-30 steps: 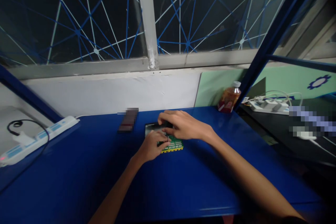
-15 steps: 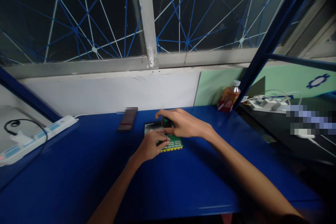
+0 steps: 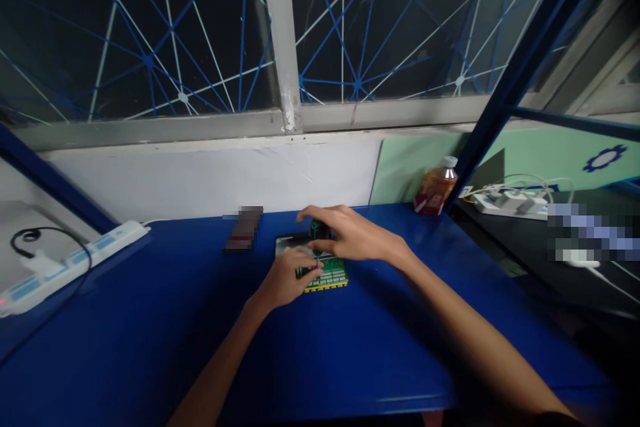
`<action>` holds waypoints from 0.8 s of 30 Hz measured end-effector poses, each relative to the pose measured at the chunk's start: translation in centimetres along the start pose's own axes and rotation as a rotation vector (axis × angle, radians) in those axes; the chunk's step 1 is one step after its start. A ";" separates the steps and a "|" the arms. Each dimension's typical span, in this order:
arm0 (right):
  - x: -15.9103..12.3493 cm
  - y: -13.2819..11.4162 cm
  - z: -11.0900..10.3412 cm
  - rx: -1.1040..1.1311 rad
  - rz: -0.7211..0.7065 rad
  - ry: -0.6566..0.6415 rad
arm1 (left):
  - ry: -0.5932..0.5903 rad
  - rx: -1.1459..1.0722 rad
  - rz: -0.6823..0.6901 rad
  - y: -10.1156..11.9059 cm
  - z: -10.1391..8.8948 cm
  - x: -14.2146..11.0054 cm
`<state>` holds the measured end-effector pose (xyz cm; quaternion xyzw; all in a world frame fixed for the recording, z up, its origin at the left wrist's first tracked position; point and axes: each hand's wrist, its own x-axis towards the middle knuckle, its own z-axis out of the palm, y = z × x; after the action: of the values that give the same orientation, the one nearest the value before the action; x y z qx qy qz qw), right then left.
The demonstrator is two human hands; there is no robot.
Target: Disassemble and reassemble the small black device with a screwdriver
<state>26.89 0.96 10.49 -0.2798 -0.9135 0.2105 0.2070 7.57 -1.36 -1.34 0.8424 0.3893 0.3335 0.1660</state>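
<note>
A flat green panel (image 3: 332, 271) with rows of pale rectangles and a yellow front edge lies on the blue table. Behind it, partly covered by my hands, is a grey tray with a dark rim (image 3: 284, 241). My right hand (image 3: 350, 233) arches over the panel, thumb and fingers closed around an upright dark green-and-black cylindrical tool (image 3: 319, 233). The tool narrows toward its lower end. Low over the panel's left side, my left hand (image 3: 290, 278) has its thumb and fingers pinched close to that end. Whatever lies in the pinch is too small to make out.
On the blue table (image 3: 320, 353), a dark flat slab (image 3: 245, 230) lies behind my left hand. A white power strip (image 3: 75, 265) runs along the left side. At the back right stands a drink bottle (image 3: 437, 188), beside a blue frame post (image 3: 520, 47).
Both hands stay nearly in place over the panel. My right hand has shifted very slightly, and more of the cylindrical tool shows between its fingers.
</note>
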 end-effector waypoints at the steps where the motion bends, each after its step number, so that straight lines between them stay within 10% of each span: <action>1: 0.0 0.1 -0.1 0.004 0.000 0.012 | -0.005 -0.008 -0.002 0.1 -0.1 0.0; 24: -0.9 0.8 -2.0 0.006 -0.012 0.139 | 0.067 -0.127 -0.056 -0.1 1.0 0.3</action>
<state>28.95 1.56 11.51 -0.2876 -0.8980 0.1921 0.2721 8.36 -1.08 -2.02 0.8074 0.3959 0.3808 0.2154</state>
